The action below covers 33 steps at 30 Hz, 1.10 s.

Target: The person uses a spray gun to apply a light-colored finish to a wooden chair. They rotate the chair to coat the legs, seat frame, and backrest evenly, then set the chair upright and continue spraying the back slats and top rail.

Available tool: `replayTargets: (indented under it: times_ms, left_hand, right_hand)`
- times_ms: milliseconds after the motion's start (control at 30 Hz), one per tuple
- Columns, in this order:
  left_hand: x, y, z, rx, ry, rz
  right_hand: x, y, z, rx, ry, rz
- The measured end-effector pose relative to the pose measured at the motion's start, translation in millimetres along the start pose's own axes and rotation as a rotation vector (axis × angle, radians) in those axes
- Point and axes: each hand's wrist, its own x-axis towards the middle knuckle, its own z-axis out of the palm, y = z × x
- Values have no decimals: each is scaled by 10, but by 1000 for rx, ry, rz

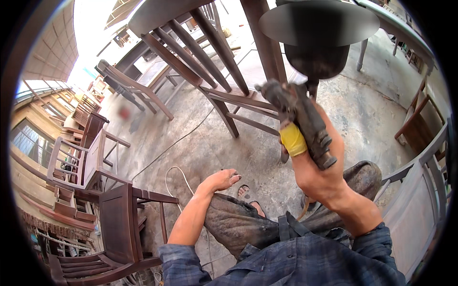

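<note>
My right hand is wrapped round a dark, grimy spray gun, raised in front of a chair. A black cup sits on top of the gun, its upper part blurred. Yellow wrapping shows round the fingers or grip; I cannot tell which. My left hand hangs over my left knee, its fingers loosely curled, with nothing visible in them. Just beyond the gun stands a dark brown wooden chair with a slatted back, leaning in the view. The gun's nozzle end is close to its back post.
Several brown wooden chairs crowd the left side. A pale grey chair stands close at my right. Thin hoses or cables run across the concrete floor. A table is at the far right.
</note>
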Motion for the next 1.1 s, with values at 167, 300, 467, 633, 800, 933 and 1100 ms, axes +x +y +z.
replayTargets:
  times_ms: [167,300,467,633,800,933,1100]
  left_hand:
    - [-61,-66,32,6,-18,-25]
    - [-104,-23,26,-14,-35,-75]
    - [-121,92,-42,2,-89,-98]
    - [-104,-78,62,87,-36,-24]
    - [-102,-14,-24,75,-103,-66]
    - [-76,-5,-21,69,-99,-29]
    - [-57,-106,33,78,-89,-19]
  right_hand:
    - [-423,414,-62,-133,-27,146]
    - [-523,587,58,-131,-45,190]
    - [-428,787,276,-129,-53,79]
    - [-357,855,379,-125,-61,35]
    - [-201,701,390,-102,-48,-39]
    - [5,417,391,-75,-22,-110]
    - [314,196,487,-41,10,-282]
